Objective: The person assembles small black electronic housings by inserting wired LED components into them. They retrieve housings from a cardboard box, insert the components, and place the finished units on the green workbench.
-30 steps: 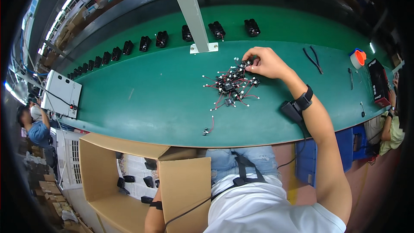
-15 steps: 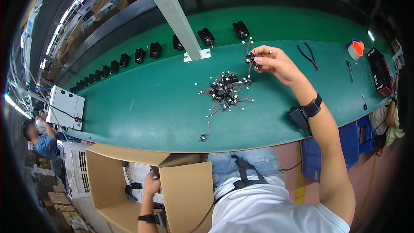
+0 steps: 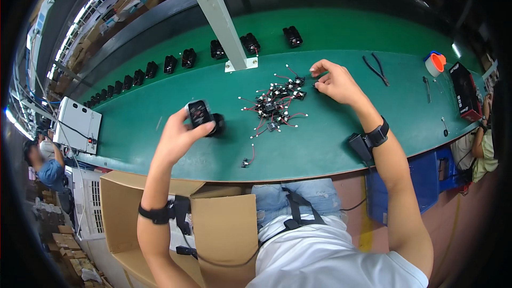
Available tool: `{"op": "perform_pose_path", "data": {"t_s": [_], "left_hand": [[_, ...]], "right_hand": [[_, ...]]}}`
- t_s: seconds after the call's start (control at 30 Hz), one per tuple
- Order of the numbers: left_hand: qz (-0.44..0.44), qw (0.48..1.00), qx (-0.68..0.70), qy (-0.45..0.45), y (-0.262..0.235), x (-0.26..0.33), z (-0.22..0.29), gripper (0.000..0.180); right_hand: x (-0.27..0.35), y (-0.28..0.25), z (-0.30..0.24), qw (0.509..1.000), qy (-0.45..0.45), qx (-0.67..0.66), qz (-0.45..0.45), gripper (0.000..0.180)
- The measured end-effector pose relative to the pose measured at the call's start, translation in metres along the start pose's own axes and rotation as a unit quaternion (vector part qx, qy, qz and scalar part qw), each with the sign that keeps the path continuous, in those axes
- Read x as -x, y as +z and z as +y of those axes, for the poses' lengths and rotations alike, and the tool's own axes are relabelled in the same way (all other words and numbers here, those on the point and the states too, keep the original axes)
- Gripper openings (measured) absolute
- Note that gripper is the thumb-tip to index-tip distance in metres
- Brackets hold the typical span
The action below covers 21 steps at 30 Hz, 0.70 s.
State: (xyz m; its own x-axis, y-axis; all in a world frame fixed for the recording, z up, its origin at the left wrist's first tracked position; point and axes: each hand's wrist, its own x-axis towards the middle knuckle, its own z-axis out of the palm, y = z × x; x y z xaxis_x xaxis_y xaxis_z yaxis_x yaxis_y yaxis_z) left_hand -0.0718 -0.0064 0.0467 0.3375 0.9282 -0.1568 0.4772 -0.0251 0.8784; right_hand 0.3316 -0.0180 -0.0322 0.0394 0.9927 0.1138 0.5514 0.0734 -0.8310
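Left hand (image 3: 178, 136) fingers wrapped around black part (image 3: 201, 114), right hand (image 3: 333, 81) fingers pinching small connector (image 3: 316, 83)

You sit in a factory assembly hall: a long green worktop (image 3: 160, 128) carries a row of black parts (image 3: 176, 61), wired components (image 3: 274, 104), pliers (image 3: 376, 68), cardboard boxes (image 3: 128, 208) beside you.

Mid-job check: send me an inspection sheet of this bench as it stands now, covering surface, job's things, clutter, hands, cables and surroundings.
Surface: green bench top, curved front edge.
Job's things: black boxy part held above the bench; pile of small wired components mid-bench.
Clutter: pliers, tape roll, row of black parts along the back.
Hands: left hand grips the black boxy part; right hand, fingers pinched at the pile's edge.
Cables: red and black leads on the components.
Surroundings: open cardboard box below; white post; other people at both sides.
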Motion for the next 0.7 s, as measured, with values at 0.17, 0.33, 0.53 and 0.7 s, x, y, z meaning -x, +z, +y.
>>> {"op": "perform_pose_path", "data": {"t_s": [0.17, 0.33, 0.53, 0.7], "left_hand": [[0.076, 0.955, -0.259, 0.119, 0.027, -0.034, -0.001, 0.034], [-0.079, 0.975, 0.207, 0.026, 0.070, -0.033, 0.029, 0.038], [-0.168, 0.938, 0.297, -0.061, 0.114, -0.044, 0.027, 0.039], [-0.191, 0.898, 0.384, -0.100, 0.124, -0.035, 0.007, 0.051]], "right_hand": [[-0.006, -0.018, -0.001, 0.957, 0.063, -0.277, -0.052, 0.024], [0.008, -0.003, -0.026, 0.909, 0.044, -0.407, -0.083, 0.014], [0.031, 0.019, -0.058, 0.956, -0.104, -0.271, -0.036, 0.013], [0.031, 0.036, -0.078, 0.944, -0.322, -0.041, 0.065, 0.018]]}}
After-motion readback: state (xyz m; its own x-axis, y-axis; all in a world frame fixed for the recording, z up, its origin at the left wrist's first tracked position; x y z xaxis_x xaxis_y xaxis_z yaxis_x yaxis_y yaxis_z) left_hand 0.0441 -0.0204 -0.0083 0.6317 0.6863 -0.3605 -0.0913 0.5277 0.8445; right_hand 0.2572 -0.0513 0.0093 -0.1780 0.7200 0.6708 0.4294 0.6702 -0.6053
